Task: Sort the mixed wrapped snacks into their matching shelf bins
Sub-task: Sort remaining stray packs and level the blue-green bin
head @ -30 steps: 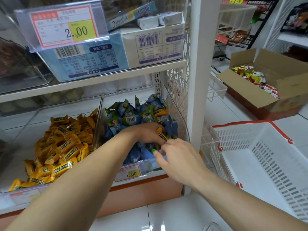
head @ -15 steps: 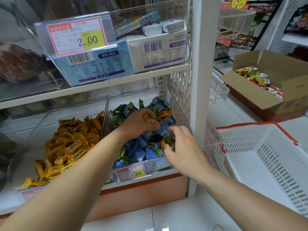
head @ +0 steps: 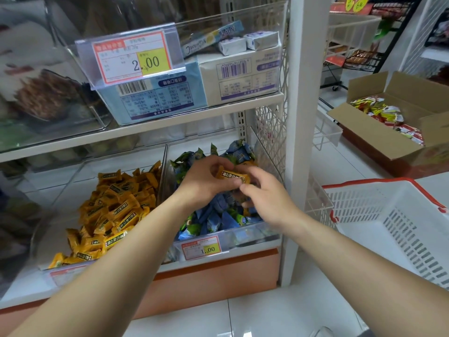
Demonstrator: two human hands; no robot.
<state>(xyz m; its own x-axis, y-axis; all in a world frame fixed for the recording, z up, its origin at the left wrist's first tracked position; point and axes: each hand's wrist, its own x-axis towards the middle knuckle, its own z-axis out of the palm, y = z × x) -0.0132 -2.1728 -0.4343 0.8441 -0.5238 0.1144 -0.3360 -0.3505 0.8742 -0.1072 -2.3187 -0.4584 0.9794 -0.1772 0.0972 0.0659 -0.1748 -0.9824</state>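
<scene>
Two clear bins stand side by side on the lower shelf. The left bin (head: 73, 183) holds a heap of yellow wrapped snacks (head: 114, 210). The right bin (head: 264, 234) holds blue and green wrapped snacks (head: 213, 220). My left hand (head: 204, 181) hovers over the right bin and grips a yellow wrapped snack (head: 232, 176). My right hand (head: 264, 198) is close beside it, fingertips touching the same snack's right end. A little more yellow shows among the blue wrappers under my hands.
A white plastic basket with a red rim (head: 393, 229) stands on the floor at right. An open cardboard box (head: 379, 132) of red and yellow packets lies behind it. A white upright post (head: 301, 117) borders the shelf. Boxed goods fill the upper shelf bin (head: 194, 93).
My left hand has lifted a yellow snack out of the blue pile and risen above the right bin. My right hand has come up from the pile to meet it.
</scene>
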